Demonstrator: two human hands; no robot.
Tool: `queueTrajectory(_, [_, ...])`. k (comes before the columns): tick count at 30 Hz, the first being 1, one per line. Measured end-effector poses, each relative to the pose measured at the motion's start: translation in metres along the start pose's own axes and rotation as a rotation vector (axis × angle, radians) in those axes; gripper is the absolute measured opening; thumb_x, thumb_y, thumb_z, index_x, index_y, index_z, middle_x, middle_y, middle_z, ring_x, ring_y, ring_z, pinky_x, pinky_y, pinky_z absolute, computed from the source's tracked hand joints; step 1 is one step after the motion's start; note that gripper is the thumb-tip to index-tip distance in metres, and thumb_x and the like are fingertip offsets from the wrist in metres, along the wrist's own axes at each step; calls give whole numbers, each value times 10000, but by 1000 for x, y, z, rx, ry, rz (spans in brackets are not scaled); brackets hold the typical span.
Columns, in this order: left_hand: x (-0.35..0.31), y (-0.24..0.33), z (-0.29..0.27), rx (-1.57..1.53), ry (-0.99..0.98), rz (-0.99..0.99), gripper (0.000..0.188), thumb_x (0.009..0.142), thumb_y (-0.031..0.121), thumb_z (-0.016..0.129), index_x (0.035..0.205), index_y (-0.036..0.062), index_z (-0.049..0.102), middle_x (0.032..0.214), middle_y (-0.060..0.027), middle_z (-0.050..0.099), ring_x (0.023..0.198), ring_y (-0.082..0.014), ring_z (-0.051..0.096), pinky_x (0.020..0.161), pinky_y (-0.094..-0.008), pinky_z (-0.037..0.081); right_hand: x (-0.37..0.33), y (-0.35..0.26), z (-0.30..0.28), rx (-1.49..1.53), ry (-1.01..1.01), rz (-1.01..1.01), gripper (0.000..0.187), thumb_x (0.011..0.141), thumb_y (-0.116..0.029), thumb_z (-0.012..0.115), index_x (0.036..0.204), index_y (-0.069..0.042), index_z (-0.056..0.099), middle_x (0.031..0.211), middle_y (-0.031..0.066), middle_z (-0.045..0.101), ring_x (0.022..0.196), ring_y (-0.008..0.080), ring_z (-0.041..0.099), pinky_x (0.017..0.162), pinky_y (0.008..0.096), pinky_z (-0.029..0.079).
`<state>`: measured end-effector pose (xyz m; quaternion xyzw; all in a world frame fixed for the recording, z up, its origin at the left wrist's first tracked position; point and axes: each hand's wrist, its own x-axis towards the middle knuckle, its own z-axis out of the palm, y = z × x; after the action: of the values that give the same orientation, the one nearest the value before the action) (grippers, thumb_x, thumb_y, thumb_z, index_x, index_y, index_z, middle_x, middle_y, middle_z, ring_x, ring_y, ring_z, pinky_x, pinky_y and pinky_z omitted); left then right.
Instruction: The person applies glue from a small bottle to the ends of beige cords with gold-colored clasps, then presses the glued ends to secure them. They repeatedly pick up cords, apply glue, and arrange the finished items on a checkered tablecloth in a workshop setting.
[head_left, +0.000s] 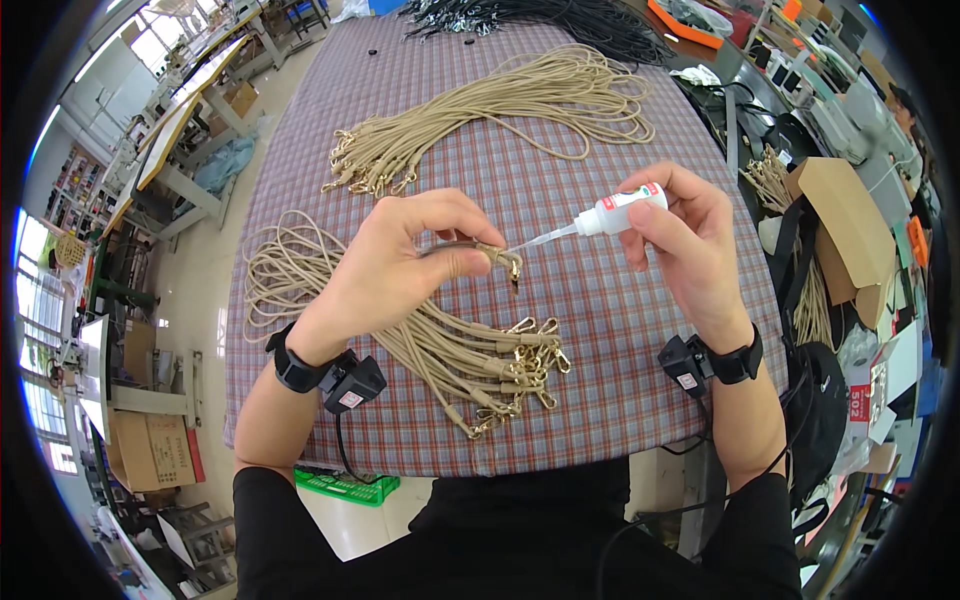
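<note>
My left hand (410, 255) pinches the end of a beige cord (492, 255) between thumb and fingers, with a gold snap hook (515, 272) hanging from it. In my right hand (695, 230) is a small white glue bottle (630, 208), tilted so its long clear nozzle (553, 237) points left. The nozzle's tip is at the cord end by my left fingertips; whether it touches, I cannot tell. Below lies a bundle of beige cords (420, 345) with gold snap hooks (535, 365) at its right end.
A second bundle of beige cords (500, 105) lies farther back on the checked tablecloth (640, 370). Black cords (560, 25) are heaped at the far edge. Right of the table stand an open cardboard box (845, 230) and more beige cords (810, 300). Workbenches line the left.
</note>
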<state>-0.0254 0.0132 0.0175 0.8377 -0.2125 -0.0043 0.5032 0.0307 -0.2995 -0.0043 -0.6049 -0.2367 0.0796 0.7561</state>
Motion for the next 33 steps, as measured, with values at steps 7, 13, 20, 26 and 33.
queueTrajectory(7, [1, -2, 3, -44, -6, -4, 257, 877, -81, 818, 1120, 2, 839, 1105, -71, 788, 1016, -171, 719, 940, -336, 572, -3, -3, 3, -38, 0, -18, 207, 1041, -147, 817, 1143, 18, 742, 923, 53, 783, 696, 43, 654, 595, 226, 511])
queueTrajectory(13, [3, -10, 2, -138, -60, 42, 251, 898, -91, 790, 1131, -6, 830, 1160, -105, 773, 1072, -189, 709, 936, -344, 579, -3, -4, 4, -31, 5, 14, 199, 1044, -139, 818, 1139, 18, 743, 896, 46, 779, 686, 41, 643, 589, 221, 494])
queueTrajectory(20, [4, -11, 1, -304, -109, -32, 222, 933, -47, 797, 1138, 23, 846, 1224, -87, 748, 1075, -172, 713, 952, -334, 612, -8, -9, 10, -108, -6, -45, 245, 1075, -203, 807, 1152, 9, 711, 935, 37, 770, 718, 32, 616, 623, 212, 482])
queueTrajectory(26, [4, -6, 0, -247, -163, -22, 263, 885, -96, 768, 1113, 19, 831, 1327, -133, 706, 1188, -216, 680, 993, -350, 598, -14, -13, 15, -193, -34, -84, 222, 1103, -188, 767, 1178, 0, 675, 975, 18, 741, 764, 26, 600, 664, 208, 482])
queueTrajectory(33, [3, -5, 1, -263, -159, -42, 265, 869, -80, 793, 1108, 27, 838, 1332, -122, 706, 1222, -229, 672, 1026, -358, 584, -13, -9, 15, -250, -19, -89, 321, 1132, -315, 725, 1223, -12, 670, 911, 18, 694, 695, 50, 584, 617, 224, 454])
